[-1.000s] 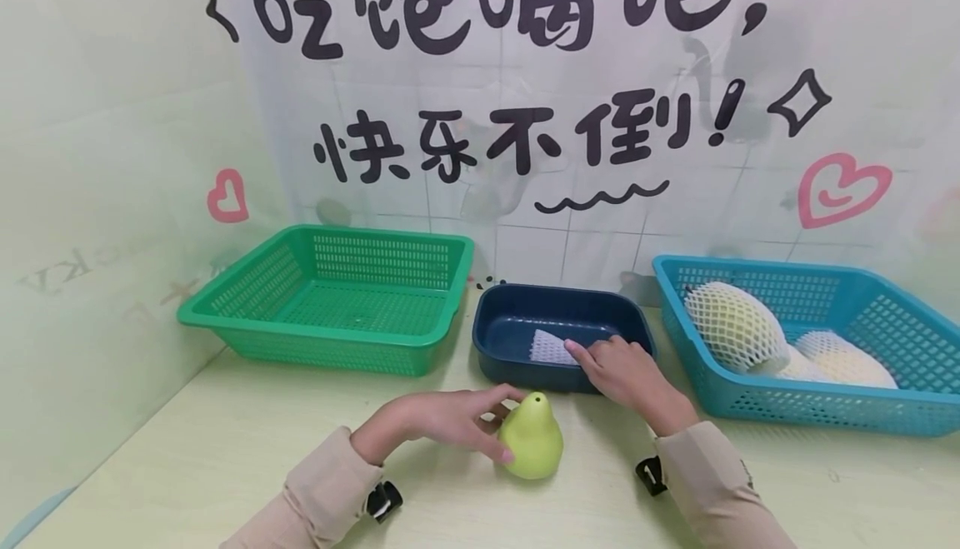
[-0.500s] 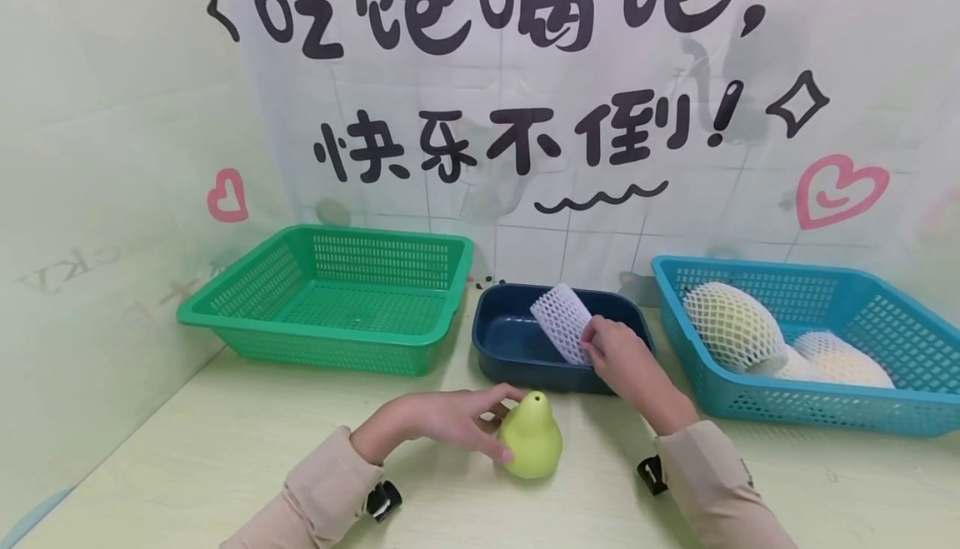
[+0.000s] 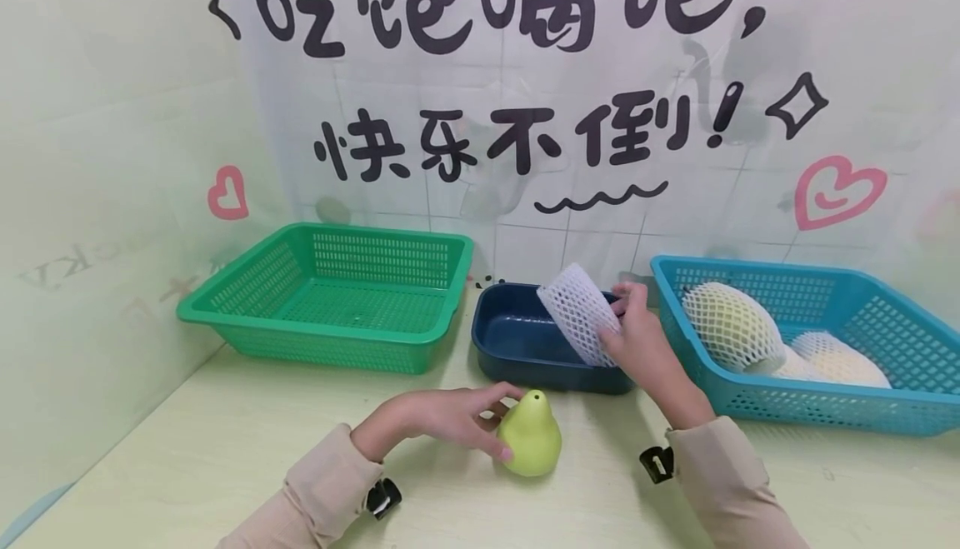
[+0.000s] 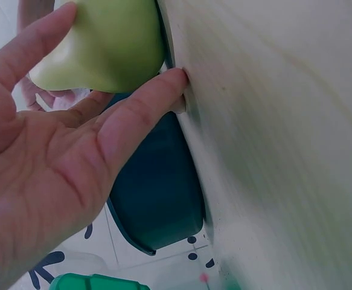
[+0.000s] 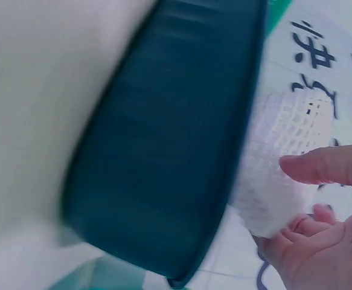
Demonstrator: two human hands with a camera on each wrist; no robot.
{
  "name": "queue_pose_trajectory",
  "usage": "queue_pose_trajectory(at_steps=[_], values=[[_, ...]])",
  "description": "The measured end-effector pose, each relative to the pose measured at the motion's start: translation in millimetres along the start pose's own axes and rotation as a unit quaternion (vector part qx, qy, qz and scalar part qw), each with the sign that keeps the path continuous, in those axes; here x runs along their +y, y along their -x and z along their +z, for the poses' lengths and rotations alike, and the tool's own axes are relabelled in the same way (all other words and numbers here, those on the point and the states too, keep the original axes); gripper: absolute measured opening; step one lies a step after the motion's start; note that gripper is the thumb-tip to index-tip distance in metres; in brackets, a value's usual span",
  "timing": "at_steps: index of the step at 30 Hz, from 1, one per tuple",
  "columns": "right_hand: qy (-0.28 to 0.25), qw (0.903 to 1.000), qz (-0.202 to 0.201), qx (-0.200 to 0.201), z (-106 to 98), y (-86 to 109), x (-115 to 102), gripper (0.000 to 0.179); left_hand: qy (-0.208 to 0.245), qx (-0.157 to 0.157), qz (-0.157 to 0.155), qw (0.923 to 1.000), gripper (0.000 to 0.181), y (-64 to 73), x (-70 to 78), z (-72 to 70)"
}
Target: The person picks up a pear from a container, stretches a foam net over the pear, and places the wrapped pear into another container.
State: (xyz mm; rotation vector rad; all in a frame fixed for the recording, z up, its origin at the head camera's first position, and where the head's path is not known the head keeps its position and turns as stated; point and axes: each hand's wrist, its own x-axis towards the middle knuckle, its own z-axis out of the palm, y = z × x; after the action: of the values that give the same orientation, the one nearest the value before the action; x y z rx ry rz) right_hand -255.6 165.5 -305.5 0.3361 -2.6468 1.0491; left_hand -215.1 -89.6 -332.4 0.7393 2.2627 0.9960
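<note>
A green pear [image 3: 530,436] stands upright on the table in front of the dark blue tray [image 3: 517,370]. My left hand [image 3: 450,420] holds it from the left, thumb on the near side and fingers behind; the fingertips are partly hidden in the head view. In the left wrist view the thumb touches the pear [image 4: 112,45] and a finger rests on the tabletop. Above the tray's right part, my right hand [image 3: 636,336] pinches a white foam net sleeve [image 3: 577,316], tilted and holding no fruit that I can see. The right wrist view shows the thumb pressed on the foam net sleeve [image 5: 284,157].
A green basket [image 3: 442,328] stands at the back left, with no items visible in it. At the right, a blue basket [image 3: 757,395] contains several net-wrapped fruits [image 3: 733,326]. Behind everything rises a printed wall sheet [image 3: 480,199].
My right hand has lifted the foam net sleeve up out of the tray and turned, gripping it from its right side. The left hand and the pear have stayed in place.
</note>
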Motion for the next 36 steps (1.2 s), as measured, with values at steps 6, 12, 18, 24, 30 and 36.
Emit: queue_pose_trajectory(at_steps=[6,12,18,24,30,36], values=[[-0.028,0.9987,0.022,-0.038,-16.2,5.0,-16.3,0.047,-0.005,0.001,-0.002,1.0,0.063,-0.2,1.0,-0.3],[-0.031,0.998,0.016,-0.053,-28.5,9.8,-26.1,0.034,-0.003,0.0,-0.003,1.0,0.063,0.2,-0.1,-0.4],[-0.03,0.997,-0.026,-0.067,-41.0,15.5,-31.1,0.027,-0.003,-0.001,-0.002,1.0,0.062,-0.1,0.0,0.2],[-0.069,0.9892,-0.026,-0.126,-50.0,22.0,-39.7,0.032,-0.016,0.0,-0.002,0.9999,0.064,0.9,1.2,-0.8],[-0.076,0.9782,-0.054,-0.186,-52.3,25.2,-42.4,0.04,-0.008,-0.002,0.002,1.0,0.066,0.2,1.1,-2.5],[-0.078,0.9651,-0.097,-0.23,-48.9,27.1,-41.0,0.037,-0.001,-0.01,0.005,0.9999,0.066,-0.7,1.2,-1.2]])
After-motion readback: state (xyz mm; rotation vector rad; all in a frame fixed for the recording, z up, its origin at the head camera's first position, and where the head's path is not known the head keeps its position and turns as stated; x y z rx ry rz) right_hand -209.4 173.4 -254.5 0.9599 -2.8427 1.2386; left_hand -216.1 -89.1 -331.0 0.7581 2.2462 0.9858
